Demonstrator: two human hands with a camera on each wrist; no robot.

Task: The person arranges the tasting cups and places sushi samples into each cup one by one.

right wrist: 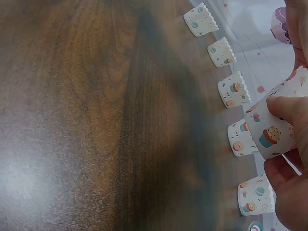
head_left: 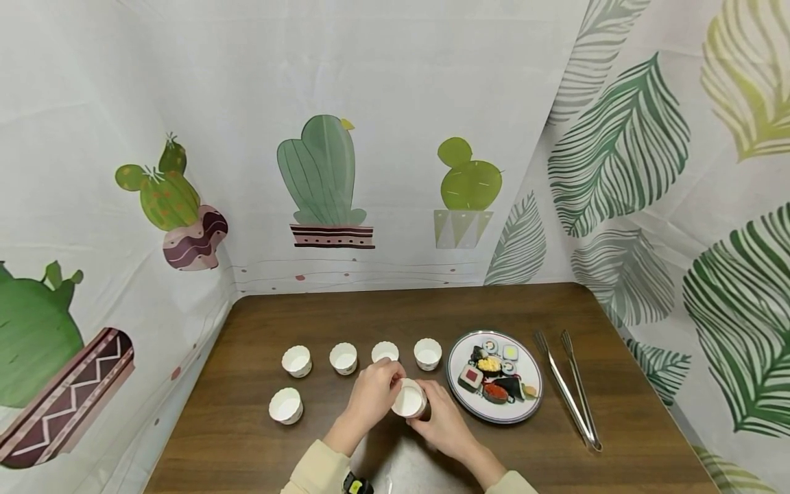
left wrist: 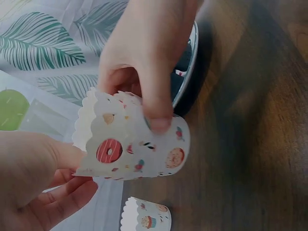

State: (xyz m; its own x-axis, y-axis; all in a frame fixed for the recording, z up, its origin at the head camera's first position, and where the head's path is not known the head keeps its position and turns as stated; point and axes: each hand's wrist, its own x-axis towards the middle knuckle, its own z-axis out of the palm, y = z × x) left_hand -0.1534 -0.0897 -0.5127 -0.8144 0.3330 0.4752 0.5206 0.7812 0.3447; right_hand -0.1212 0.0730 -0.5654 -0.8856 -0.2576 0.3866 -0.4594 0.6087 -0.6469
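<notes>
Over the front middle of the table, both hands hold a white paper baking cup [head_left: 409, 399] printed with cupcakes and donuts. My left hand [head_left: 372, 394] pinches its scalloped rim between thumb and fingers. The right hand [head_left: 442, 420] grips the cup's side, its thumb pressed on the printed wall in the left wrist view. A second scalloped edge [left wrist: 130, 98] shows beside the first in that view, like cups nested together. Just beyond the left hand stands another baking cup [head_left: 385, 350], partly covered by that hand.
Several more baking cups stand upright, in a row at the back [head_left: 343, 358] and one nearer at left [head_left: 286, 406]. Right of the hands is a round plate [head_left: 459, 401] of sushi pieces [head_left: 489, 366]. Metal tongs [head_left: 574, 401] lie spread beside it on the wooden table [head_left: 228, 439].
</notes>
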